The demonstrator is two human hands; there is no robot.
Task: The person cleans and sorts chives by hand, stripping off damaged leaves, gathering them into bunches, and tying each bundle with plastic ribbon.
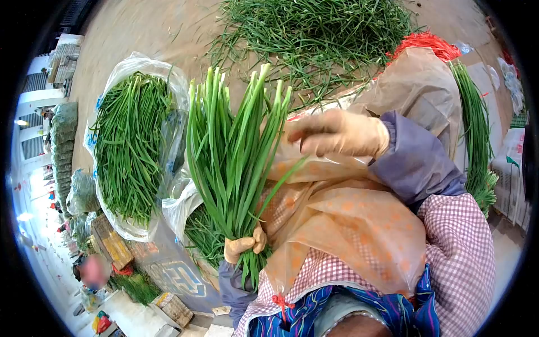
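My left hand (246, 245), in a pale glove, is wrapped round the leafy lower part of a bunch of garlic chives (230, 163). The bunch stands roughly upright, pale cut stem ends at the top and leaf tips hanging below my fist. To its right is my right hand (342, 135), gloved too and blurred by motion. Its fingers are stretched toward the stems, a little apart from them, with nothing seen in them. Behind my left hand, more chives (205, 233) lie partly hidden. A translucent plastic sheet (353, 224) covers my lap.
On the left, an open clear bag (135, 59) holds chives. A heap of loose green leaves (320, 39) covers the floor ahead. At right lie long chives (474, 123) and red ties (426, 44). Stacked bundles (64, 146) and a person (94, 272) are farther left.
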